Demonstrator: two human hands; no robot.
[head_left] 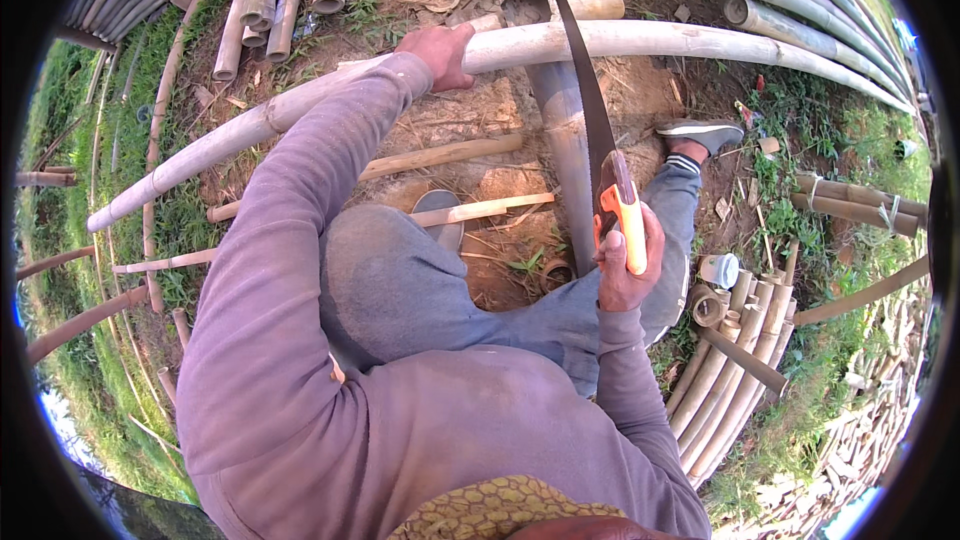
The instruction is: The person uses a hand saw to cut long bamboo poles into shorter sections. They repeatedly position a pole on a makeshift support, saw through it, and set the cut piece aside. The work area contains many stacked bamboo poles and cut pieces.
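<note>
A long pale bamboo pole [690, 43] lies crosswise in front of me, bowed by the lens. Upon it, my left hand [440, 55] is closed around the pole left of its middle. My right hand [634, 260] grips the orange handle of a handsaw [592, 105]. The dark blade points away from me and crosses the pole a little right of my left hand; whether its teeth bite into the bamboo I cannot tell. Beneath the pole runs a thick grey bamboo pole [565, 130], pointing away from me.
Cut bamboo pieces [440, 156] lie on the bare soil near my feet. Bamboo stacks stand at the far left [265, 0] and far right [790, 0]. A bundle of short poles [735, 370] and a white tub [718, 270] are at my right. Grass borders both sides.
</note>
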